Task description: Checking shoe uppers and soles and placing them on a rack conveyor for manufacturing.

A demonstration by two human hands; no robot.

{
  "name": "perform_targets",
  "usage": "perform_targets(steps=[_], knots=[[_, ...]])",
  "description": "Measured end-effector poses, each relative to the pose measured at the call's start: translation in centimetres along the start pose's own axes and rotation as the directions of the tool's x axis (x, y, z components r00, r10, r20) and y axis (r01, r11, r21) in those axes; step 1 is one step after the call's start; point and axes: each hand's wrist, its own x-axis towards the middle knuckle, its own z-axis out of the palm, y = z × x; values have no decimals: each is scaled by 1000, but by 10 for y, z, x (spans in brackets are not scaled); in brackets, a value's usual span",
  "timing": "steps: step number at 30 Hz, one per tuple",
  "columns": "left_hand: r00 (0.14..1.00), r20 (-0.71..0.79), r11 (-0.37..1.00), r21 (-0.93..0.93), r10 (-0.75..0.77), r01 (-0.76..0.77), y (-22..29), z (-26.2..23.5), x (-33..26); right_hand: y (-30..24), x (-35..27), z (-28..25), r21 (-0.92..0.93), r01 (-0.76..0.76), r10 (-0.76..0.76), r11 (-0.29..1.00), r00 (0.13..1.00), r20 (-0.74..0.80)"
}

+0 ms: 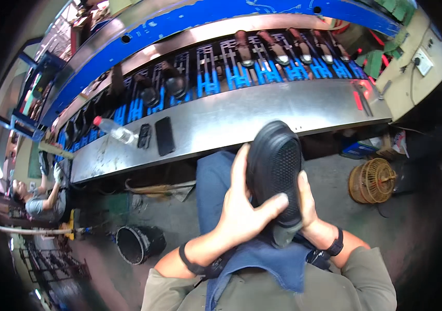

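Black bucket [154,241] on the floor, left side, mouth toward the camera; interior dark, contents not readable. Clear bottle [118,130] with a red cap on the metal counter [231,110]; cannot tell whether there is liquid in it. Right of it, a small dark object [144,136], then a black phone [165,136]. Round woven basket [370,180] on the floor to the right, ribs open; no contents made out. Blue box [359,148] near it, below the counter; inside not visible. Black shoe [277,168] held up over the lap, near side of the counter, patterned sole facing the wearer. Left hand [244,213] grips its left side, fingers behind, thumb laid across the sole; right hand [308,203] clasps the right side lower down, thumb pointing up along the edge. Hands apart, shoe between them. Elbows bent, forearms angled inward, dark band at each wrist.
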Motion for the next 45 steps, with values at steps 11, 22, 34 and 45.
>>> perform_targets(steps=[11,22,34,45], knots=[[946,115,480,-839,-304,256,-46,-89,-30,-33,5,34,-854,458,12,247,880,475],[996,-51,895,-443,-75,45,-38,-74,-31,-56,50,64,-817,499,251,288,784,567],[988,-153,997,78,-13,25,-8,-77,-32,-62,51,67,-739,576,217,348,718,662],[980,-177,990,-125,-91,69,-40,-75,-43,-30,18,93,-704,697,73,-139,716,694]])
